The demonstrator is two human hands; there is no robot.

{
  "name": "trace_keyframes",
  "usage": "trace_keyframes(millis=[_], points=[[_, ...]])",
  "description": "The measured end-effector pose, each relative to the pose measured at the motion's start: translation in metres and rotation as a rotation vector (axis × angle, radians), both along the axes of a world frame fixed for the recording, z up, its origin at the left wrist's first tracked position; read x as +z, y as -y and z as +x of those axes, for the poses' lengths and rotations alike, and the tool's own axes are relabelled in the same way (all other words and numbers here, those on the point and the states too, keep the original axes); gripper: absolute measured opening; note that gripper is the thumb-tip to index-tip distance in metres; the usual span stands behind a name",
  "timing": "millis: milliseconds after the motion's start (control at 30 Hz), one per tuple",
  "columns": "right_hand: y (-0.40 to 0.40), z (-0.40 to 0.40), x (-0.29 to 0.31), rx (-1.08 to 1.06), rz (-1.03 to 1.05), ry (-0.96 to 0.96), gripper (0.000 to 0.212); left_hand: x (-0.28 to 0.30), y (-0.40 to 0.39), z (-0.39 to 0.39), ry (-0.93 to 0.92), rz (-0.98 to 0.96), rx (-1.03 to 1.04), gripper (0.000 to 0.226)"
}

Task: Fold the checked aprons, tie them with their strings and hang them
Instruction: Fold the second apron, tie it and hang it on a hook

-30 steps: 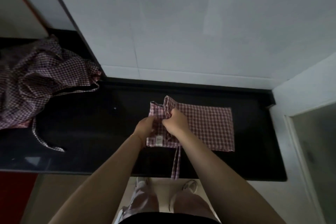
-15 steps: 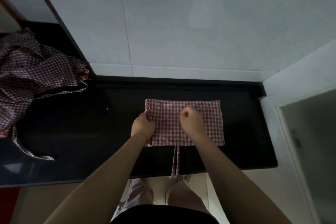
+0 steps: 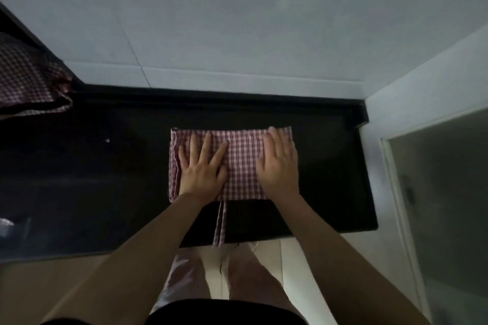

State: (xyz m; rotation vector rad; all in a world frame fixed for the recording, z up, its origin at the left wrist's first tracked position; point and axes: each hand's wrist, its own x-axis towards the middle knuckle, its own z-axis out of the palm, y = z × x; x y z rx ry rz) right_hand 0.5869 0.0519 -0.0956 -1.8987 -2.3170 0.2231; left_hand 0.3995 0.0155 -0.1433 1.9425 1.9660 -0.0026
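Observation:
A folded red-and-white checked apron [image 3: 241,161] lies as a flat rectangle on the black counter [image 3: 105,179]. My left hand [image 3: 202,169] presses flat on its left half with fingers spread. On the right half my right hand [image 3: 280,163] lies flat, fingers straight and together. The apron's strings [image 3: 220,221] run from the near edge of the fold over the counter's front edge and hang down.
A heap of unfolded checked aprons [image 3: 26,79] sits on the counter at the far left. White tiled wall [image 3: 237,21] rises behind the counter. A white wall and a door frame [image 3: 396,192] stand close on the right. My legs show below the counter edge.
Both hands held the apron's left flap up, then laid it over to the right. They have opened from fists and now press flat on the fold. The view shifted right.

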Motion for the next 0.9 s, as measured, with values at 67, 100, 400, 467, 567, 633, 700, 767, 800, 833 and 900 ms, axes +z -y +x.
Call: trace_keyframes(millis=[67, 100, 400, 467, 567, 633, 700, 767, 800, 833, 900], points=[[0.004, -0.004, -0.02, 0.12, -0.072, 0.062, 0.054, -0.002, -0.001, 0.003, -0.027, 0.022, 0.017, 0.066], [0.003, -0.001, -0.028, 0.143, -0.104, 0.08, 0.056, -0.001, -0.002, 0.002, -0.036, 0.033, 0.023, 0.066], [-0.027, 0.069, -0.047, -0.196, -0.222, 0.109, 0.065, -0.002, 0.0, 0.004, -0.134, 0.027, 0.083, 0.068], [-0.027, 0.066, -0.043, -0.219, -0.238, 0.097, 0.067, 0.0, -0.001, 0.004, -0.152, -0.007, 0.079, 0.068], [-0.023, 0.058, -0.022, -0.358, -0.189, -0.003, 0.065, 0.009, -0.004, 0.009, -0.139, -0.017, 0.115, 0.068], [-0.021, 0.055, -0.011, -0.469, -0.247, -0.044, 0.059, 0.018, -0.005, 0.014, -0.096, 0.022, 0.108, 0.068], [-0.02, 0.057, -0.004, -0.591, -0.438, -0.163, 0.056, 0.029, -0.005, 0.021, -0.029, 0.018, -0.043, 0.073], [-0.023, 0.058, 0.002, -0.698, -0.643, -0.329, 0.057, 0.036, -0.01, 0.025, 0.006, -0.089, -0.198, 0.086], [-0.025, 0.06, 0.008, -0.728, -0.739, -0.394, 0.055, 0.04, -0.016, 0.025, -0.017, -0.145, -0.237, 0.093], [-0.027, 0.06, 0.013, -0.729, -0.828, -0.436, 0.049, 0.043, -0.021, 0.024, -0.048, -0.19, -0.247, 0.1], [-0.031, 0.059, 0.024, -0.686, -0.918, -0.475, 0.033, 0.048, -0.033, 0.022, -0.105, -0.258, -0.261, 0.115]])
